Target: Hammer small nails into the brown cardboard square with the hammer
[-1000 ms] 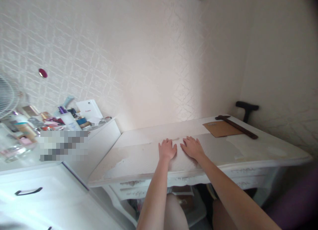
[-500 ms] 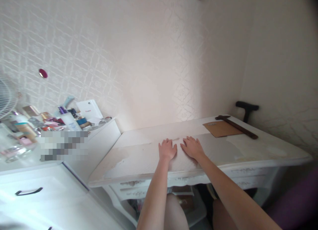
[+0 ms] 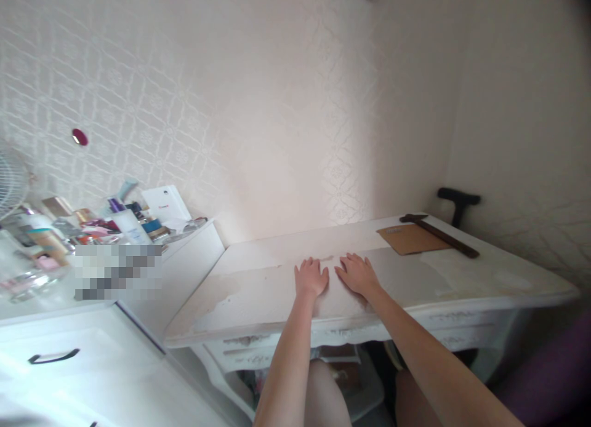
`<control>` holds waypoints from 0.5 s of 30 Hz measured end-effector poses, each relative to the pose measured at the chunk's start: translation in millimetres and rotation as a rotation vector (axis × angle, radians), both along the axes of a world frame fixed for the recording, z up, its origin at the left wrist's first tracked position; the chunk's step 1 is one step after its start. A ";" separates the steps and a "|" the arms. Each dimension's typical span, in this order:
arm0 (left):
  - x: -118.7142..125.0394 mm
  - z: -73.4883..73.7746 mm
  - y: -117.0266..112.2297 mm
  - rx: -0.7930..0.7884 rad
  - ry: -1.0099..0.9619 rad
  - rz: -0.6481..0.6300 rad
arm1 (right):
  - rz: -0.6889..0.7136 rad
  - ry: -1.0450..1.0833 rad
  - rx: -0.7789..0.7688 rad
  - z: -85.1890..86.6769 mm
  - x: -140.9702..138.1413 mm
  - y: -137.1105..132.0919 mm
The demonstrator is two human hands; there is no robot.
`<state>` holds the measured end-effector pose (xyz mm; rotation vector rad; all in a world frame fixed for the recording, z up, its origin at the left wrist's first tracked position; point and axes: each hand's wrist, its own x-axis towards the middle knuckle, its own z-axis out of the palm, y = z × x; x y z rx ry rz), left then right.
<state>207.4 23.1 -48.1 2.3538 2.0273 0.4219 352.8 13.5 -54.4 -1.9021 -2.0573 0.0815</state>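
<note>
My left hand [image 3: 312, 277] lies palm down on the worn white desk [image 3: 258, 304], its fingers apart and nothing in it. Close by on the right, my right hand [image 3: 358, 273] also rests flat on the desktop with spread fingers. A narrow gap separates the two thumbs. To the right of my hands, a brown kraft-paper notebook [image 3: 410, 241] lies near the back of the desk. A dark hammer [image 3: 446, 237] lies slantwise across the notebook's right side, its head toward the wall.
A white drawer cabinet [image 3: 92, 335] stands at the left, crowded with bottles [image 3: 132, 225] and a white box [image 3: 166, 203]. Part of a fan [image 3: 12, 181] shows at the left edge. A black T-shaped handle [image 3: 458, 199] rises behind the desk's right back corner. Patterned wallpaper covers the walls.
</note>
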 end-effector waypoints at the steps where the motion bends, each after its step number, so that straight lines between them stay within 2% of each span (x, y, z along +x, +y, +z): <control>1: 0.1 0.0 -0.1 0.002 -0.001 0.001 | 0.000 0.000 -0.001 0.0 -0.1 0.2; 15: -0.3 0.9 0.0 -0.014 0.024 0.002 | 0.001 -0.002 -0.001 -0.8 0.0 0.8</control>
